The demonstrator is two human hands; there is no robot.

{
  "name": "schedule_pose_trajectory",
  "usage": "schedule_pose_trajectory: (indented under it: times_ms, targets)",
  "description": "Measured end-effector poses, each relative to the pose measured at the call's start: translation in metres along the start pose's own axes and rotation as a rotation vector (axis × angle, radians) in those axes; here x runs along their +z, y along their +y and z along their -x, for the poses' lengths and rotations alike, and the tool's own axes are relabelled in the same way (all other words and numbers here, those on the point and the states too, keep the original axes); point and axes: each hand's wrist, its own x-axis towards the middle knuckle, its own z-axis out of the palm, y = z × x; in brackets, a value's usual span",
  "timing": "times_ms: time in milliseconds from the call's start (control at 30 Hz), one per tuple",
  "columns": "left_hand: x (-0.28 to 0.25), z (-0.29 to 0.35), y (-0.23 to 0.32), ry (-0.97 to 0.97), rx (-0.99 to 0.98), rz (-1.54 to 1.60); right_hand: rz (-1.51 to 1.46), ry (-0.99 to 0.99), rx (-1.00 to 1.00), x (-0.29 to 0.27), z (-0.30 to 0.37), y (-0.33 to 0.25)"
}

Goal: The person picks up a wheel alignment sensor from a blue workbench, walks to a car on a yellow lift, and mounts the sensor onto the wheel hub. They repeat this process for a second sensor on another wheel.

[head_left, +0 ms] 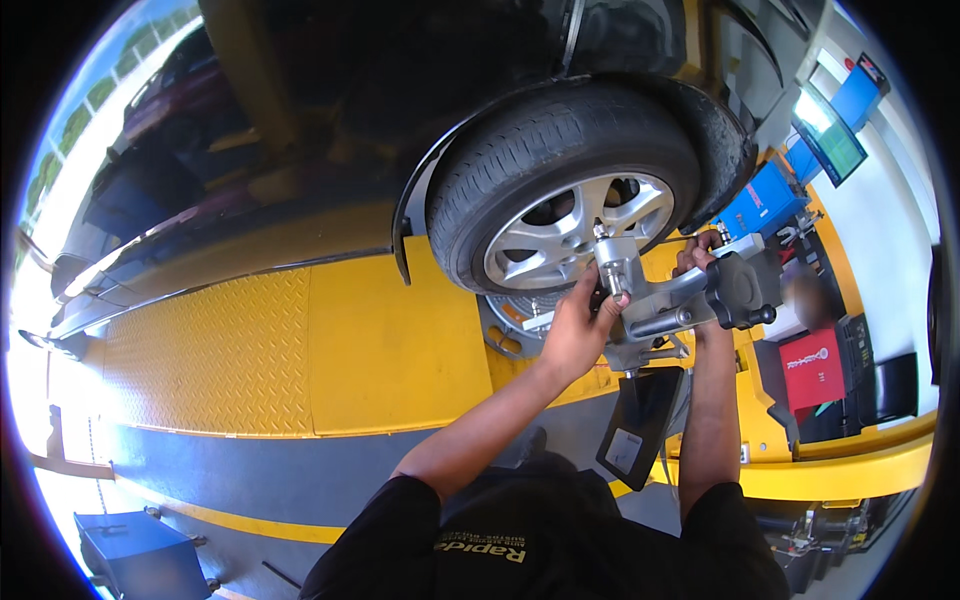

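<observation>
Wheel: one wheel [480, 205], a dark rubber tyre with grooved tread around a silver rim [600, 192] with broad spokes; their full number is hidden.
Clamp: one metal clamp [660, 297], in front of the wheel's lower right part, lying between the two hands; whether its tips touch the rim, I cannot tell.
Fittings: two in sight, both shiny metal; the near fitting [615, 268] is cylindrical and overlaps the rim, the far fitting [724, 234] sits just right of the wheel.
Left hand: the left hand [578, 330], below the wheel's hub, pinches the near fitting between thumb and fingers, the fitting rising above the grip.
Right hand: the right hand [697, 256], right of the wheel, has bent fingers beside the far fitting; the clamp partly hides it, so I cannot tell how firmly it grips.
Knob: one black lobed knob [738, 290], on the clamp, right of the wheel.
Panel: one flat black panel [640, 425] with a pale label, below the wheel.
Platform: yellow platform [400, 330], smooth below and left of the wheel, with raised diamond tread farther left.
Car: one glossy black body [300, 120], arching over the wheel.
Box: one red box [812, 368], well right of the wheel.
</observation>
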Motion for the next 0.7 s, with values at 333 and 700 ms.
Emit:
schedule_pose_trajectory:
  times_ms: [333, 700]
  targets:
    - [-0.006, -0.04, -0.036, 0.09, -0.033, 0.026, -0.023, 0.062, 0.012, -0.032, -0.05, 0.039]
    - [0.059, -0.032, -0.063, 0.193, 0.126, 0.224, 0.095, 0.135, 0.034, -0.046, -0.008, 0.021]
